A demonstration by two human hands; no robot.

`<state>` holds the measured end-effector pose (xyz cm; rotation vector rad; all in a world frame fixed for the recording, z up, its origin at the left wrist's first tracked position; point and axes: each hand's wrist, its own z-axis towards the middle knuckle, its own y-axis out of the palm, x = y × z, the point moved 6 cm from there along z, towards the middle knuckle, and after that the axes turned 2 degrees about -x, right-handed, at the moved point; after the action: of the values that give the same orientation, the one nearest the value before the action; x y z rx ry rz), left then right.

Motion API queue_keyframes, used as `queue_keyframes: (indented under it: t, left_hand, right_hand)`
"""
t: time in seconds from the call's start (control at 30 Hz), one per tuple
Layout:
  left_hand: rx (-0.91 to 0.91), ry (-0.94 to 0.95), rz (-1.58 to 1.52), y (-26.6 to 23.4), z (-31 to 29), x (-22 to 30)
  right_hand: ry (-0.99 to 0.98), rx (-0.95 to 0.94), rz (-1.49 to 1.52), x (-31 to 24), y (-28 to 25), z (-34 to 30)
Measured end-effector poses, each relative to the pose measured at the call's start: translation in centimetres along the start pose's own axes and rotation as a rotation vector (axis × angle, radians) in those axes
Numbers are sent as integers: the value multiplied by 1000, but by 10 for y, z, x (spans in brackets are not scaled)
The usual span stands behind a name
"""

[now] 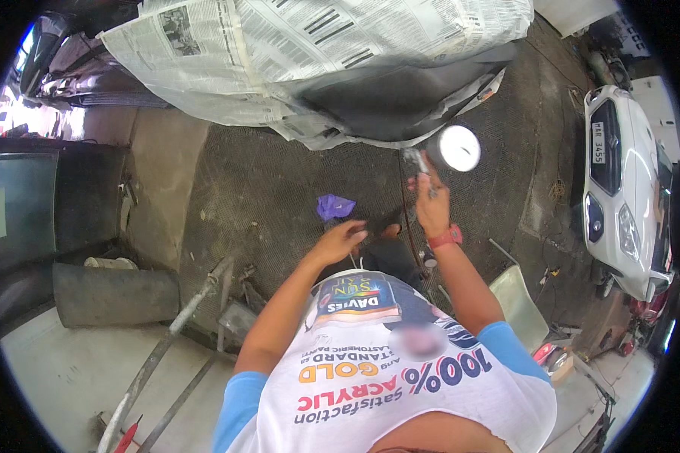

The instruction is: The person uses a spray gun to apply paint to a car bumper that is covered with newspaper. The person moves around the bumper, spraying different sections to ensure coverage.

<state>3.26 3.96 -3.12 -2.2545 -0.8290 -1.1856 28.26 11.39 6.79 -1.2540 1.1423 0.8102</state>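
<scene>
My right hand [434, 202] is closed around a spray gun [414, 160], blurred at its front. A round cup with a bright white top [459, 148] sits beside the gun's front. From the gun a thin dark hose [406, 219] hangs toward the floor. Just beyond is a curved panel with a dark grey-black patch [385, 94], ringed by taped newspaper [340, 34]. The gun is close to the panel's near edge; I cannot tell the gap. My left hand [341, 241] hovers before my waist, fingers apart and holding nothing.
A crumpled purple piece of plastic or cloth [334, 207] lies on the dark floor. On the right stand a white car [619, 189] and a pale chair [518, 302]. Metal bars [170, 340] and a dark curved panel [113, 296] are at the lower left.
</scene>
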Motion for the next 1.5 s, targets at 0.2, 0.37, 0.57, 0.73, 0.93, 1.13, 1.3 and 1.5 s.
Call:
queue_keyframes:
  t: [0.2, 0.37, 0.57, 0.73, 0.93, 1.13, 1.3, 1.5]
  left_hand:
    - [137, 42, -569, 11, 68, 47]
    - [196, 57, -525, 1, 79, 33]
    - [113, 129, -478, 55, 110, 58]
    - [12, 175, -237, 92, 119, 106]
    - [13, 249, -314, 88, 119, 96]
    - [141, 139, -503, 22, 81, 43]
    - [305, 187, -755, -29, 30, 24]
    - [476, -254, -654, -41, -48, -116]
  right_hand:
    - [-59, -187, -207, -23, 86, 30]
    - [33, -252, -218, -13, 104, 44]
    - [78, -57, -97, -8, 36, 24]
    - [80, 156, -136, 13, -34, -1]
    - [90, 98, -145, 11, -17, 6]
    - [-2, -156, -144, -23, 83, 24]
    - [-47, -291, -166, -65, 134, 46]
    - [42, -256, -91, -80, 108, 58]
